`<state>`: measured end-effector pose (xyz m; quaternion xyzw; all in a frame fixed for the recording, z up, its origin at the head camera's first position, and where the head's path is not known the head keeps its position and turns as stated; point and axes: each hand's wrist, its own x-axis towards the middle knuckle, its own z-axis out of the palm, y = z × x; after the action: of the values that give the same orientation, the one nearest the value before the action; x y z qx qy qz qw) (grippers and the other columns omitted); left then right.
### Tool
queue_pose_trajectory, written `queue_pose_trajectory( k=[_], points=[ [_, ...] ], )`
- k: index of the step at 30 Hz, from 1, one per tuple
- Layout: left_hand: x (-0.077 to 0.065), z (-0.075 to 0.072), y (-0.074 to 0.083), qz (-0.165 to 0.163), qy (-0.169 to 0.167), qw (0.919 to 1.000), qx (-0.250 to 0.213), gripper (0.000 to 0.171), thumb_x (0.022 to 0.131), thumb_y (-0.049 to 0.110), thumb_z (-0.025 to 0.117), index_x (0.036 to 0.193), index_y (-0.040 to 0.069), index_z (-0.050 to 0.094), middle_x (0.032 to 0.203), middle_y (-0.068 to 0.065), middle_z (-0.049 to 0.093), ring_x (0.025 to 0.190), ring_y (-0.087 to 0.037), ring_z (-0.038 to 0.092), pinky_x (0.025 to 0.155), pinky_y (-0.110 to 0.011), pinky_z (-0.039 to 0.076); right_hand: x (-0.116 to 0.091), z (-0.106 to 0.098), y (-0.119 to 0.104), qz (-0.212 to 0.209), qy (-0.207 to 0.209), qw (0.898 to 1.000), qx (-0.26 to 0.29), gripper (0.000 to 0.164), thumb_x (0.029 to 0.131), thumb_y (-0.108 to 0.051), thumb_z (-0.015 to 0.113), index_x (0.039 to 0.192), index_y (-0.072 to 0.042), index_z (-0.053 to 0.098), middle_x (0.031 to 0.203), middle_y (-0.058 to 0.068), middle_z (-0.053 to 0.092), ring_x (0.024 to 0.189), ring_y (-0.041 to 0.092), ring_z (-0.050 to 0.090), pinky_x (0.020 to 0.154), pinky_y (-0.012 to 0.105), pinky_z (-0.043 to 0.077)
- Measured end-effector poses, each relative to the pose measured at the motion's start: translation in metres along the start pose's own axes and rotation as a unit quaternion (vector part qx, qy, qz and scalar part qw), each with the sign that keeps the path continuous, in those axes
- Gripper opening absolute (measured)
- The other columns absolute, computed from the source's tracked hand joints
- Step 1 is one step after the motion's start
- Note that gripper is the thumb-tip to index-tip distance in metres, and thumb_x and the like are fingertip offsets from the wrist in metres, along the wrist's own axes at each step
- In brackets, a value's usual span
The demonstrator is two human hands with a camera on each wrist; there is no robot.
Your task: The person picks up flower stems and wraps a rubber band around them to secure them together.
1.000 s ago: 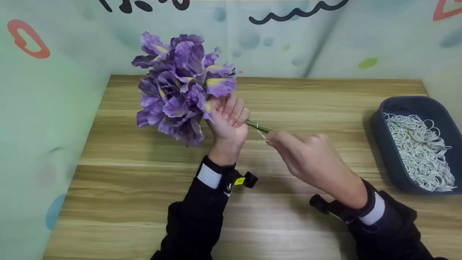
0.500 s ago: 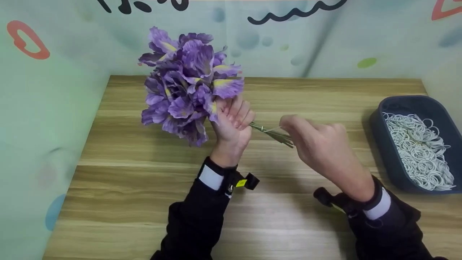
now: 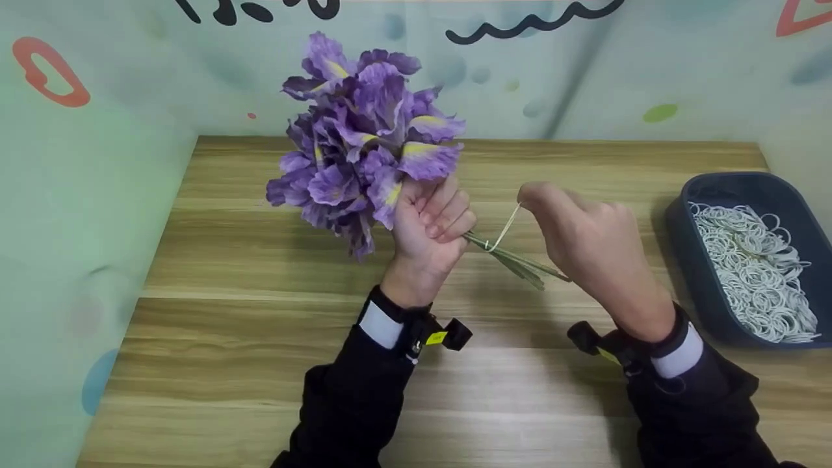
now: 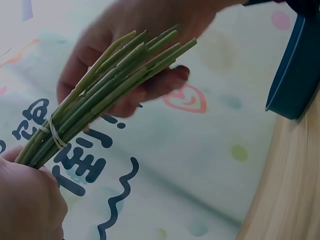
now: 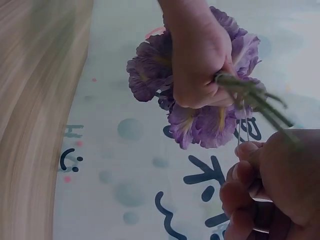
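Observation:
A bunch of purple artificial irises is gripped by my left hand, fingers curled round the stems just under the blooms. The green stems stick out past the fist toward my right hand. A white rubber band circles them close to the left fist. My right thumb and fingertips pinch its free loop and pull it taut, away from the stems. In the right wrist view the stretched band runs as two thin strands from the stems to the fingertips.
A dark blue plastic bin holding a heap of white rubber bands stands on the wood-grain table at the right. A printed pale green backdrop rises behind the table and along its left side.
My left hand and the irises have moved right and the blooms up. The right hand has moved up and away from the stems, drawing the rubber band out into a longer loop.

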<state>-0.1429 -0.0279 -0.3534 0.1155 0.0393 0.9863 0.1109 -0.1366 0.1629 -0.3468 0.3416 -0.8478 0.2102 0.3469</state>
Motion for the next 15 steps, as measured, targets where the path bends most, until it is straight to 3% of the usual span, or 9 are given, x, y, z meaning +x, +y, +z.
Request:
queue_pose_trajectory(
  k=[6,15],
  points=[
    [-0.001,0.003,0.001,-0.025,0.014,0.9990,-0.034,0.032,0.091,0.011,0.024,0.061,0.020,0.016,0.042,0.007,0.037,0.041,-0.004,0.008,0.038,-0.014,0.007,0.000,0.007,0.006,0.000,-0.014,1.000,0.010,0.006,0.099,-0.010,0.062,0.104,-0.010,0.067,0.063,0.001,0.059,0.041,0.013,0.038,0.033,0.036,0.034],
    [-0.001,0.004,0.001,-0.031,0.033,0.9977,-0.050,0.034,0.091,0.011,0.024,0.059,0.020,0.019,0.040,0.006,0.039,0.041,-0.004,0.009,0.037,-0.015,0.007,-0.001,0.021,0.012,-0.013,-0.102,0.994,0.036,0.010,0.103,-0.014,0.059,0.107,-0.009,0.066,0.076,0.004,0.069,0.049,0.014,0.053,0.043,0.031,0.047]
  ],
)
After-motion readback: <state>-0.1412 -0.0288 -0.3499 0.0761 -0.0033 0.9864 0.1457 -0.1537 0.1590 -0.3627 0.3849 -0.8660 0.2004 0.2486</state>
